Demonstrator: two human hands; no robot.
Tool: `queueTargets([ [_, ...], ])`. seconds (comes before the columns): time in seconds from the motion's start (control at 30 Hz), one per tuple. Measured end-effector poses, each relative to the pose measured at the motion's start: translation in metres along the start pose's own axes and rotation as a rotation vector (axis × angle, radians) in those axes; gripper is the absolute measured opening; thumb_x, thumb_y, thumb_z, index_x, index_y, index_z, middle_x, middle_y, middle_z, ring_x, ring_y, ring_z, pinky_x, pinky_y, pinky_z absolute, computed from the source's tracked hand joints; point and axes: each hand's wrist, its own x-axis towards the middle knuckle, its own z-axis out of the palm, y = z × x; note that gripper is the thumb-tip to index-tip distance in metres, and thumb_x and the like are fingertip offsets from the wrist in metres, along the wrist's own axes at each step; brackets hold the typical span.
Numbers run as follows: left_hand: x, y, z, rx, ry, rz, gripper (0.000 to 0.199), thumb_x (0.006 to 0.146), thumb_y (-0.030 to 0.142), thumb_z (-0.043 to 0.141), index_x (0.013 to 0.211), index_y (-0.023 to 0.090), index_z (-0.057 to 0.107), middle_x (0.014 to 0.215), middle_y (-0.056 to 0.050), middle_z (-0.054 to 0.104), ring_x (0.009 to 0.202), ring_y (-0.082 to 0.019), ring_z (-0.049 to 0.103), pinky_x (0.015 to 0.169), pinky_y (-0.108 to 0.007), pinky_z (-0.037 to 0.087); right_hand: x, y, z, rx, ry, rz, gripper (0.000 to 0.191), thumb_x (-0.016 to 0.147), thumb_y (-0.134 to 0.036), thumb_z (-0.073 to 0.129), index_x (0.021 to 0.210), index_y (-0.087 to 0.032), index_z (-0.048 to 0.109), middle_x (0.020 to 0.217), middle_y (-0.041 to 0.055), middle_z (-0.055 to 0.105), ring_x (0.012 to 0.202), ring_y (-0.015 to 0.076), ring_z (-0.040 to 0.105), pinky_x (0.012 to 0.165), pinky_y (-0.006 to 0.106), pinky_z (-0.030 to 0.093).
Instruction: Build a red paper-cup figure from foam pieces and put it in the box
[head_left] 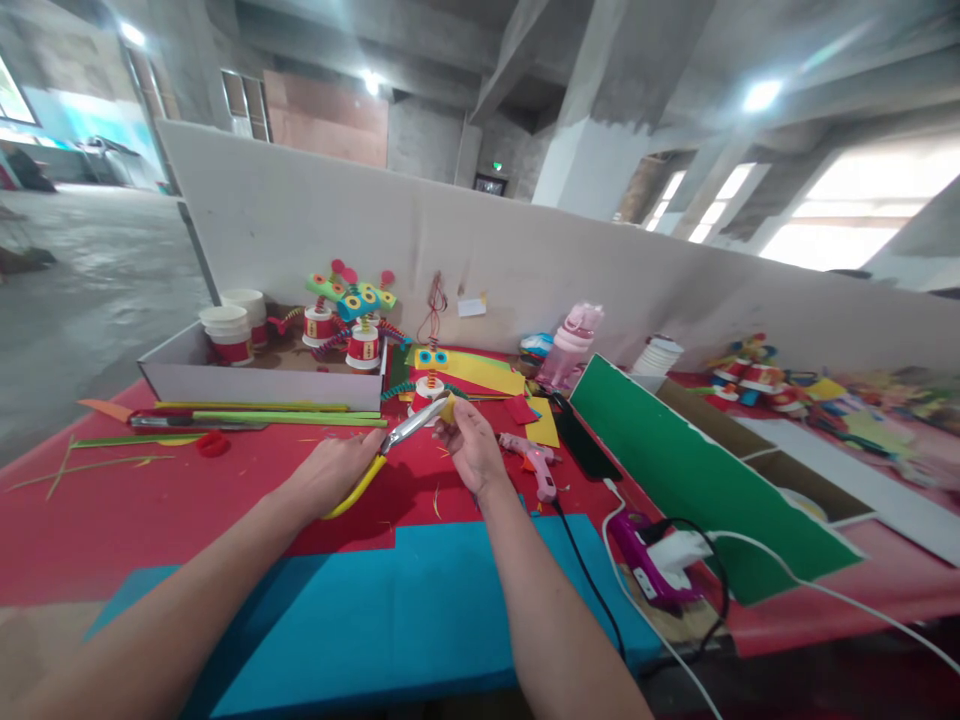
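The left hand (341, 472) holds a pair of scissors (358, 488); its fingers are closed around the yellow handle. The metal blades point forward and to the right, and their tips are at a small yellow piece (448, 410). This piece is in the right hand (474, 447), pinched narrowly between the fingers, above the middle of the red bench (187, 510). Whether the blades touch the piece or only stand in front of it, I cannot tell.

Just behind the blades stands a small figure (431, 360) with a yellow head and two blue round eyes, on a paper cup partly hidden by the scissors. Behind it lie yellow paper sheets. To the right of the right hand lies a pink glue gun (536, 462), and beyond it a black phone (585, 440).

On the left side, green strips (289, 418) lie in front of a shallow box (262, 387), with a red fuzzy ring (213, 444) near them. The box contains white-and-red cups (229, 335) and several finished-looking figures (360, 302). A blue sheet (442, 610) covers the near edge, and a purple power strip (649, 565) is at its right, with a white plug in it.
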Motion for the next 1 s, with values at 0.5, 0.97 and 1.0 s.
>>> queueTargets([
  [0.5, 0.004, -0.005, 0.011, 0.033, 0.070, 0.011, 0.030, 0.095, 0.020, 0.030, 0.122, 0.016, 0.043, 0.096, -0.013, 0.067, 0.079, -0.027, 0.068, 0.065, -0.033, 0.050, -0.002, 0.007, 0.003, -0.042, -0.027, -0.047, 0.038, 0.071, -0.041, 0.079, 0.102, -0.025, 0.067, 0.087, -0.0034, 0.069, 0.069, 0.0096, 0.063, 0.071, 0.026, 0.057],
  [0.97, 0.002, 0.002, 0.001, 0.029, 0.010, -0.011, 0.024, 0.095, 0.019, 0.028, 0.112, 0.016, 0.045, 0.089, -0.012, 0.067, 0.077, -0.027, 0.068, 0.067, -0.034, 0.049, 0.000, 0.010, 0.003, -0.065, 0.003, -0.115, 0.036, 0.074, -0.040, 0.075, 0.105, -0.024, 0.065, 0.092, -0.0022, 0.069, 0.071, 0.0104, 0.064, 0.074, 0.028, 0.057],
  [1.0, 0.001, 0.002, 0.000, 0.033, 0.004, -0.013, 0.024, 0.095, 0.019, 0.028, 0.112, 0.016, 0.045, 0.088, -0.012, 0.067, 0.077, -0.028, 0.068, 0.067, -0.034, 0.049, 0.000, 0.010, 0.004, -0.060, 0.002, -0.123, 0.035, 0.074, -0.040, 0.076, 0.104, -0.024, 0.065, 0.093, -0.0023, 0.070, 0.072, 0.0103, 0.064, 0.074, 0.027, 0.057],
])
